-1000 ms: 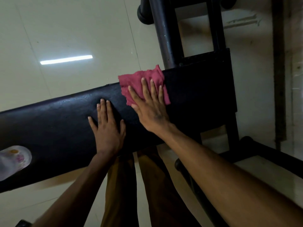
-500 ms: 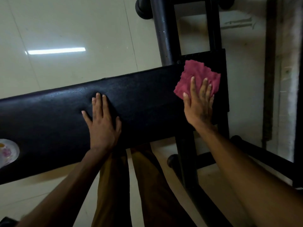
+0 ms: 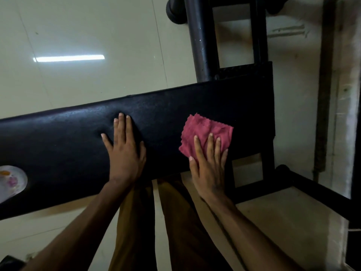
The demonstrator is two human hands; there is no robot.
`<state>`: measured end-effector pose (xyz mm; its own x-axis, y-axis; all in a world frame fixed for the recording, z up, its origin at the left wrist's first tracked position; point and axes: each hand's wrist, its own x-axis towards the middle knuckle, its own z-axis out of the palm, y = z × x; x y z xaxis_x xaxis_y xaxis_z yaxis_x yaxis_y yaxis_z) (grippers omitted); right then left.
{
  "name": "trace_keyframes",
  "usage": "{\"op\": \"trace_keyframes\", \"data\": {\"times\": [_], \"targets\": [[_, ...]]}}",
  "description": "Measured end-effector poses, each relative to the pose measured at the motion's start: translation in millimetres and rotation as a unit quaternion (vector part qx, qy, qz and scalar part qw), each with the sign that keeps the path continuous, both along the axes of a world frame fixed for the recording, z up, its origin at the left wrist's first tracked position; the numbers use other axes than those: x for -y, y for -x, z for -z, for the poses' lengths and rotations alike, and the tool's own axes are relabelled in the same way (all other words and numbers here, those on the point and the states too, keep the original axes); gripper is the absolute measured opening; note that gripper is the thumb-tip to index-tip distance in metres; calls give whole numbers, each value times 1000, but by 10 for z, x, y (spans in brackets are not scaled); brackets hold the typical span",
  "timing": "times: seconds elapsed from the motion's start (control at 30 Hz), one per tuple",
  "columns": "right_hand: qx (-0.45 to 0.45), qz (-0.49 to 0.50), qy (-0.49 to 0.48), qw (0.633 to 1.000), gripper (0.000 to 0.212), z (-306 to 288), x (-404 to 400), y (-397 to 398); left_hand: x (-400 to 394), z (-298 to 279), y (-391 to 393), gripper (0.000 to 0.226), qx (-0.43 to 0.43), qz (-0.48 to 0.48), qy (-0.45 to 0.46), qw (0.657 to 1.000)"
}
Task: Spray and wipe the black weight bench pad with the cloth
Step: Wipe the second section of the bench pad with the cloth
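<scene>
Cloth (image 3: 207,133) lies flat under the right hand (image 3: 210,171), fingers spread to press it while wiping; left hand (image 3: 125,153), spread too, steadies the pad (image 3: 58,145) beside it.

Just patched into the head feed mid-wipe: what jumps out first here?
The crimson cloth with pinked edges stands out on the long black padded bench top, near its right end, pressed flat by the right hand. The left hand lies flat mid-pad. At the far left, a translucent plastic spray bottle rests on the pad.
</scene>
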<state>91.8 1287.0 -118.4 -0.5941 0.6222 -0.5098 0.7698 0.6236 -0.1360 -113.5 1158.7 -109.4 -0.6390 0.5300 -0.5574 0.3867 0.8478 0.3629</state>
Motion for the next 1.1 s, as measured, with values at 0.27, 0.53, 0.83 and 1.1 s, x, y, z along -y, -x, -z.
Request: {"op": "trace_keyframes", "data": {"times": [0.27,0.53,0.83,1.1], "targets": [[21,-175,-41,984,106,241,-640,231,-30,35,-42,74,-10,-10,2,1000],[-62,-54,-65,995,73,348,-546,528,-100,9,-77,77,-11,-19,16,1000],[-12,205,-119,971,57,239,-1399,15,-178,-19,-116,78,-22,-28,29,999],[-13,315,-112,942,71,309,-2058,507,-230,16,-182,81,-28,-25,39,999]]}}
